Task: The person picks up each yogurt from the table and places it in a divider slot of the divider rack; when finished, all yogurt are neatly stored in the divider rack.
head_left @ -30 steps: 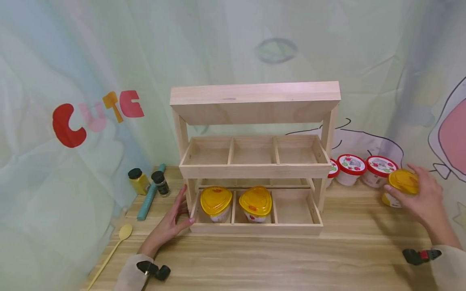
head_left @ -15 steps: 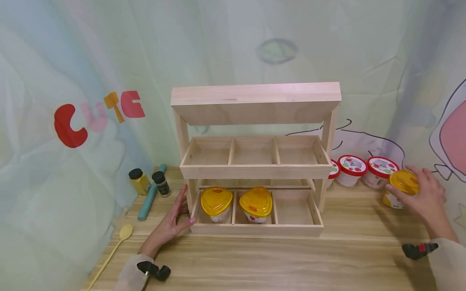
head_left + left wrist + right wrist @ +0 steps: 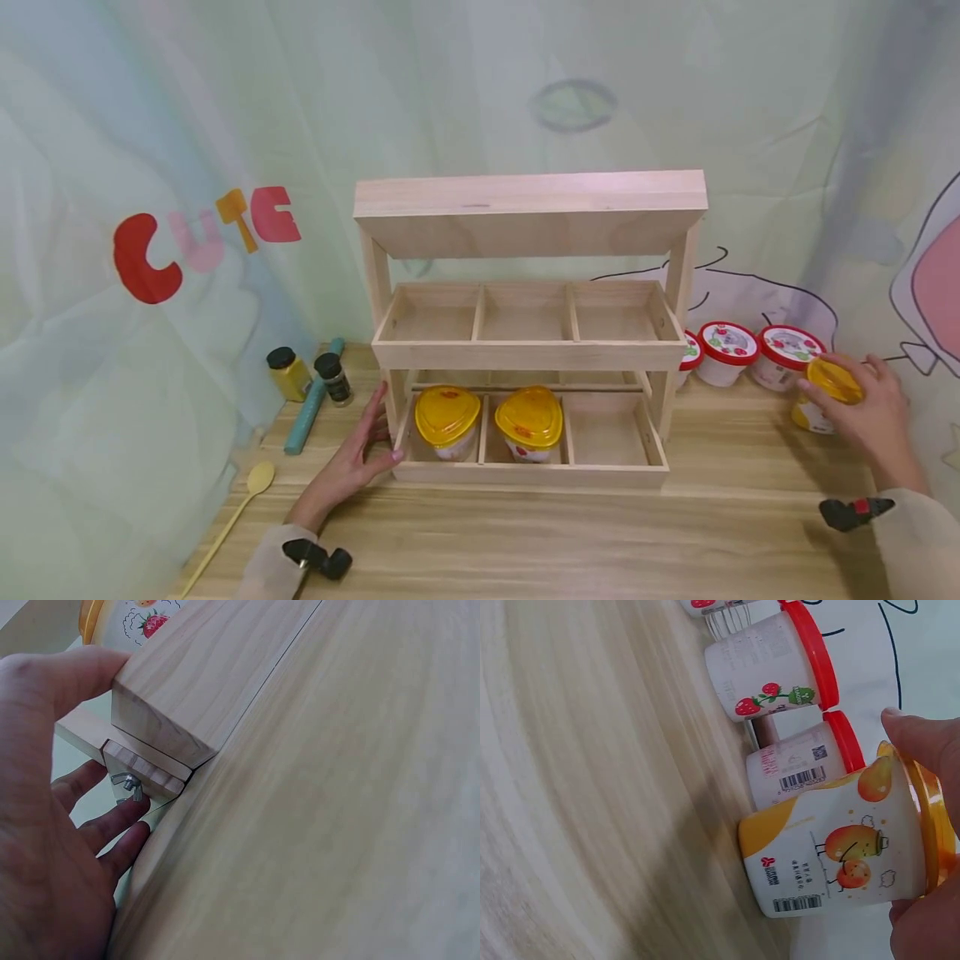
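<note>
I am gripping a yellow-lidded cup (image 3: 822, 393) by its lid with my right hand (image 3: 870, 410), beside 2 red-lidded cups (image 3: 756, 350) on the table (image 3: 525, 533). My left hand (image 3: 352, 462), fingers relaxed, is resting against the wooden rack (image 3: 528, 333), thumb touching its front corner.

**Three Views, One Tabletop**

Head view: from above and in front, facing down and forward at the wooden rack (image 3: 528, 333), wide enough to take in both hands. Left wrist view: very close, low beside the rack's lower corner (image 3: 161, 727), looking along the table (image 3: 337, 825). Right wrist view: close, rolled sideways, facing the yellow-lidded cup (image 3: 832, 851) and red-lidded cups (image 3: 769, 667). Shared with head view: same corner, same cups.
</note>
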### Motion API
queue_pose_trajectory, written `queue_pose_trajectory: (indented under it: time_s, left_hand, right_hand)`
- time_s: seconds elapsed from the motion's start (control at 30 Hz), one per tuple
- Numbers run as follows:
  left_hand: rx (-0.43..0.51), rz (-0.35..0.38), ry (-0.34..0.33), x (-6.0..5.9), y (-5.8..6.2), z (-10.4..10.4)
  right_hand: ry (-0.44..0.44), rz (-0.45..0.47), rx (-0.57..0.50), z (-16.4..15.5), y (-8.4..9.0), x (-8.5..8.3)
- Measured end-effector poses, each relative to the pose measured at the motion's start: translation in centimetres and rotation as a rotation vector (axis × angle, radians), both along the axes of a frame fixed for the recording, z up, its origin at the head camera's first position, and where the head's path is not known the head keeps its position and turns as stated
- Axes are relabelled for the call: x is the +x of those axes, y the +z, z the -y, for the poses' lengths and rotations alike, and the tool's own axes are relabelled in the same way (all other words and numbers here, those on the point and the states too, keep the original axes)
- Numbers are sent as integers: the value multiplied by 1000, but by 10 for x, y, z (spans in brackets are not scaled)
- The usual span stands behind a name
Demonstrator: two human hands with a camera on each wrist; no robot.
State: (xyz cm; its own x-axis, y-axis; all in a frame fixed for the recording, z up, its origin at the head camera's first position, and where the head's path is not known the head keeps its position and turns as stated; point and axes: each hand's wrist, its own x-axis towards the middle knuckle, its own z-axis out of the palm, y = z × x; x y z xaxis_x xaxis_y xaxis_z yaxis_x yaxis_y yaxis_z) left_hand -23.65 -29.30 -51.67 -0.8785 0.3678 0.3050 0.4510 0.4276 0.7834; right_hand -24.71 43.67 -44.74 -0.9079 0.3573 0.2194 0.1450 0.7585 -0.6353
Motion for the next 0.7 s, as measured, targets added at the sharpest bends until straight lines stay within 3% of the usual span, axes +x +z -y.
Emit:
queue_pose_trajectory:
  time_s: [0.27, 0.7]
  left_hand:
    - [6, 9, 4, 0, -1, -1]
    - [34, -46, -21, -3, -5, 0]
  right_hand:
    - [-72, 9, -71, 6, -4, -2]
    - [-85, -1, -134, 9, -3, 4]
